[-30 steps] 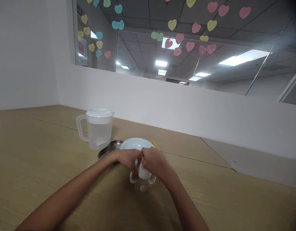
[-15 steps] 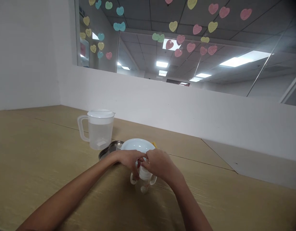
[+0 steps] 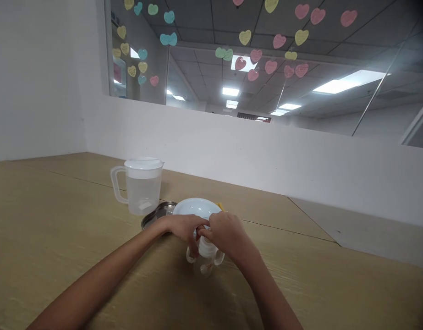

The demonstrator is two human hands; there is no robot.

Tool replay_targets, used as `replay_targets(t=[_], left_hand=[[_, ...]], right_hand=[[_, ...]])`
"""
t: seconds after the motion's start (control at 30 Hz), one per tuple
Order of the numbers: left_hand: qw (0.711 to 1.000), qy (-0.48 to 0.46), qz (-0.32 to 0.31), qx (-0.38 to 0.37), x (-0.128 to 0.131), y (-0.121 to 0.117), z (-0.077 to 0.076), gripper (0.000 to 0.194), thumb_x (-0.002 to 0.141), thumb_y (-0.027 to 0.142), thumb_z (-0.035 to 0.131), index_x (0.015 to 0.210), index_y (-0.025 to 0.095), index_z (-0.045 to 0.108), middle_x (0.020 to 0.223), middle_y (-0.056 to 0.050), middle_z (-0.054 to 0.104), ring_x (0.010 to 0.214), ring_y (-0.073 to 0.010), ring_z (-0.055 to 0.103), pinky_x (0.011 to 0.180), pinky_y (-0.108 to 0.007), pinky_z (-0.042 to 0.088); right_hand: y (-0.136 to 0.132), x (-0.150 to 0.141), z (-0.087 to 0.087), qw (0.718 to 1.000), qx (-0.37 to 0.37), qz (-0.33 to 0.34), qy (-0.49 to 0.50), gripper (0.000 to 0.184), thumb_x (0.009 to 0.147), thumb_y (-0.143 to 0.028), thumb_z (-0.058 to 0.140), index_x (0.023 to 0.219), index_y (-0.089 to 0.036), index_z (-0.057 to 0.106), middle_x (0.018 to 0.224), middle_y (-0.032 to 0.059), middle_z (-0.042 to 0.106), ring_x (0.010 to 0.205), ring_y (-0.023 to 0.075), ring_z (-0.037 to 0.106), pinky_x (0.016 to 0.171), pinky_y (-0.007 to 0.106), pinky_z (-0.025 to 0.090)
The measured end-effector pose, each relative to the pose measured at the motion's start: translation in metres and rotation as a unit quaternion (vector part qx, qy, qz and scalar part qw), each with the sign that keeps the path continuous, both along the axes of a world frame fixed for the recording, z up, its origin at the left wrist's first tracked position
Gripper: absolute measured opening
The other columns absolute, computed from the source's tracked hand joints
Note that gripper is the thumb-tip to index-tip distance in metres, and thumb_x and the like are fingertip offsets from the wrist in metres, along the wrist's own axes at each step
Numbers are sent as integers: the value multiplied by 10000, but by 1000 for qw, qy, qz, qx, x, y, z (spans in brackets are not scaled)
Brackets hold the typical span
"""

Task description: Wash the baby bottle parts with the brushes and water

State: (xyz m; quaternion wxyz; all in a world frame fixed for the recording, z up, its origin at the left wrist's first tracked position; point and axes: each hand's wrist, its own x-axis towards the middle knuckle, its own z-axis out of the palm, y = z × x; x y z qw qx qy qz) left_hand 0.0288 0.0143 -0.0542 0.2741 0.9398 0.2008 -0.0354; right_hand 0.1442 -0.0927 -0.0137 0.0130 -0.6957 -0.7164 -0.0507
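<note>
Baby bottle (image 3: 206,265) pinched by left hand (image 3: 179,228) and right hand (image 3: 228,234) fingers.

The left hand (image 3: 180,229) and right hand (image 3: 230,233) meet at the white top of a clear two-handled training cup (image 3: 205,266) on a wooden table (image 3: 94,275). Just beyond the hands sit a white bowl (image 3: 195,206) and a steel tray (image 3: 159,211); a lidded plastic pitcher (image 3: 143,192) stands farther left.

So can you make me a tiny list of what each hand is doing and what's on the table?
Left hand: curled around a two-handled plastic baby bottle
Right hand: fingers on the bottle's white top
Just behind: white plate, metal tray
Farther left: lidded plastic jug
Surface: wooden table
</note>
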Motion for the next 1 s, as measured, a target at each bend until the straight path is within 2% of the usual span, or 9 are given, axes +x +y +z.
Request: replay_targets(t=[0.13, 0.3, 0.47, 0.63, 0.87, 1.0], left_hand=[[999, -8, -11, -37, 0, 1, -1, 379, 499, 214, 742, 845, 194, 590, 784, 43, 615, 737, -148, 561, 597, -208, 390], [999, -16, -16, -43, -1, 1, 0, 340, 477, 202, 752, 782, 178, 604, 735, 40, 614, 676, -139, 552, 570, -211, 386], [996, -32, -22, -75, 1, 3, -4, 375, 452, 185, 762, 793, 180, 604, 707, 50, 616, 659, -136, 555, 568, -207, 401], [998, -25, -4, -57, 3, 4, -5, 336, 423, 166, 765, 725, 162, 617, 692, 42, 623, 640, -142, 567, 564, -208, 407], [997, -31, -12, -72, 3, 4, -7, 282, 459, 163, 747, 721, 153, 645, 702, 38, 633, 638, -151, 569, 529, -208, 386], [998, -35, -10, -57, 3, 2, -5, 298, 445, 179, 761, 718, 156, 642, 679, 43, 616, 617, -139, 550, 519, -205, 374]], right_hand=[[-1, 4, 0, 1000, -13, 15, 23, 388, 736, -520, 569, 822, -158, 679, 745, 85, 666, 716, 198, 605, 546, 258, 334], [6, 11, -12, 993, -28, 87, 70, 295, 620, -399, 671, 865, -235, 681, 786, 14, 670, 686, 156, 574, 514, 239, 287], [9, 13, -16, 991, -22, 88, 99, 239, 658, -397, 629, 816, -227, 683, 751, 7, 653, 667, 136, 557, 504, 231, 267], [5, 7, -11, 995, -27, 66, 68, 226, 709, -378, 584, 790, -189, 678, 730, 34, 652, 673, 156, 572, 490, 244, 259], [4, -5, -12, 997, -47, 37, 41, 244, 796, -320, 518, 870, -158, 685, 838, 86, 675, 774, 200, 610, 567, 260, 342], [4, -4, -11, 996, -60, 31, 53, 251, 788, -334, 544, 887, -154, 687, 864, 92, 676, 779, 201, 611, 581, 257, 356]])
